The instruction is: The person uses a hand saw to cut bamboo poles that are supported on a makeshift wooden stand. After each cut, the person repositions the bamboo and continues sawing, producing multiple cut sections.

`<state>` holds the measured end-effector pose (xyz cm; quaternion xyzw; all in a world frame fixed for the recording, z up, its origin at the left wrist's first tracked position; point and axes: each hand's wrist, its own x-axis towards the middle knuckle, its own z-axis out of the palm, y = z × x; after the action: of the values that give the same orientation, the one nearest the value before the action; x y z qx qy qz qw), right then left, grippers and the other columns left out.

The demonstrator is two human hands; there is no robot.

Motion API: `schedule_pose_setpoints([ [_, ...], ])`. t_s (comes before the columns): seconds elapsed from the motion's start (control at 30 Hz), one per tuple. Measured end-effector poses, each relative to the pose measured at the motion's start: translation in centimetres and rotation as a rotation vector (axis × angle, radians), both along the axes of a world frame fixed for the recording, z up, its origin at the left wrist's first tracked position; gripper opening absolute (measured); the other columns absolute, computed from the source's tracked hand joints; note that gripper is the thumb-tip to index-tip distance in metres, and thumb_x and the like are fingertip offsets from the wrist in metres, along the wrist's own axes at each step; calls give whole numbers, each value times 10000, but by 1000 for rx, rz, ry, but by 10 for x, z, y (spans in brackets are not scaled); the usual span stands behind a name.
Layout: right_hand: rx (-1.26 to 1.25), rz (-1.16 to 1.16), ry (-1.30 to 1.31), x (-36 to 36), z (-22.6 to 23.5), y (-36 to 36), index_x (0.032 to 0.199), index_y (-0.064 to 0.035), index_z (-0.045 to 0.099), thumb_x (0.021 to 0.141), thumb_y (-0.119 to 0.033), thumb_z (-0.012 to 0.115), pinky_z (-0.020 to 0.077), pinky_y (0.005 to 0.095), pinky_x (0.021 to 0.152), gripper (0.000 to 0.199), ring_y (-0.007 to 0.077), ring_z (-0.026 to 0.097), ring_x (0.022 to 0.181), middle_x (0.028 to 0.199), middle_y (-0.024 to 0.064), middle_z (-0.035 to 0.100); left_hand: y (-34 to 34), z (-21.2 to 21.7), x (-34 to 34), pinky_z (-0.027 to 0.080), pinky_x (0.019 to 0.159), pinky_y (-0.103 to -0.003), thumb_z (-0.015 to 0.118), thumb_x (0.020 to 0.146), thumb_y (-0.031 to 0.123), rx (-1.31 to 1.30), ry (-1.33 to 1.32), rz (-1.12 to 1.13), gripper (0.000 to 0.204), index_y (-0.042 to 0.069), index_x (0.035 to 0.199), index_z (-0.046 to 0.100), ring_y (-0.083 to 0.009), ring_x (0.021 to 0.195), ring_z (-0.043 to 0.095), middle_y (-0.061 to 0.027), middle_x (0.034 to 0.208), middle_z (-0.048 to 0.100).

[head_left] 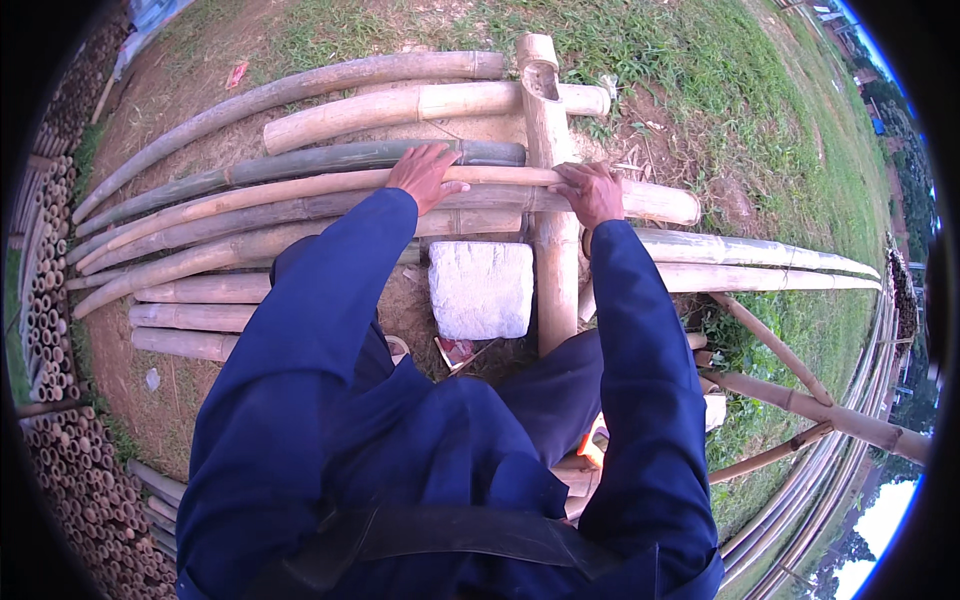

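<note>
Fingers of both hands grip a long, pale tan bamboo pole (pixel 300 188).

Both arms stretched forward in blue sleeves, left hand (pixel 425 173) and right hand (pixel 590 190) palms down, fingers curled

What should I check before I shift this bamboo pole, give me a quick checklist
1. Left hand on the bamboo pole: ok, palm lies on top.
2. Right hand on the pole: ok.
3. Pole resting across the upright post: ok.
4. Full grip around the pole: cannot tell, fingers' undersides are hidden.
5. Footing: cannot tell, feet are hidden; a white block lies close below.
</note>
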<state>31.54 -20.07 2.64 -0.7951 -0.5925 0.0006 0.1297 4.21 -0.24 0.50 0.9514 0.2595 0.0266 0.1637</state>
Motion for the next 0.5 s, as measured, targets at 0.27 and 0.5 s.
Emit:
schedule_pose_setpoints([
  [0.27, -68, -21, 69, -2, -13, 5, 1302, -332, 700, 842, -575, 714, 309, 543, 1117, 521, 272, 527, 1359, 1385, -7, 656, -18, 5, 22, 287, 1208, -486, 653, 790, 769, 199, 118, -14, 1063, 44, 1521, 385, -315, 1416, 422, -167, 1495, 485],
  [0.5, -26, -65, 83, 3, -18, -15, 1404, -340, 617, 846, -508, 753, 236, 582, 1191, 598, 305, 447, 1433, 1469, 3, 590, -35, 23, 84, 289, 1217, -494, 827, 685, 623, 56, 295, -116, 1088, 45, 1504, 404, -309, 1414, 452, -177, 1470, 523],
])
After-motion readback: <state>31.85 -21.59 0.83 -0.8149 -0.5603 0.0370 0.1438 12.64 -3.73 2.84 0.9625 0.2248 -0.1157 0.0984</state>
